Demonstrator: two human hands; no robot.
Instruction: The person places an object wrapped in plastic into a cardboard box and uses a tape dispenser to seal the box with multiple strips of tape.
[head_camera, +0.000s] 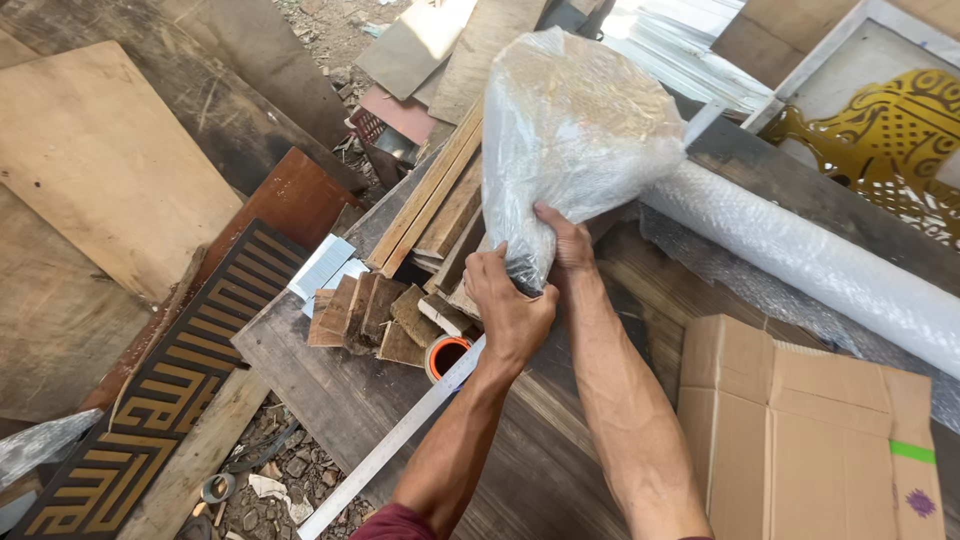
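Both Hands on a Bubble-Wrapped Bundle

Up above the dark wooden table (330, 390), a bundle wrapped in clear bubble wrap (575, 135) is held tilted, its wide end raised toward the top of the view and its narrow lower end gathered between the two hands. The left hand (508, 305) is closed around the bunched wrap at the bottom, fingers curled over it. The right hand (562, 240) grips the same end just beside the left, thumb pressed against the plastic. Through the wrap a brownish, wood-coloured mass shows, though what it is cannot be told.

Just below the hands lies a cluster of small wooden blocks (365, 315) and several long wooden slats (430, 195). An orange tape roll (445, 355) sits near the left wrist, touching a long metal ruler (390, 445) that runs diagonally across the table. A large roll of bubble wrap (810, 255) lies to the right, and a flattened cardboard box (800, 430) rests near the right forearm. A dark panel with a gold maze pattern (170, 385) leans at the left.
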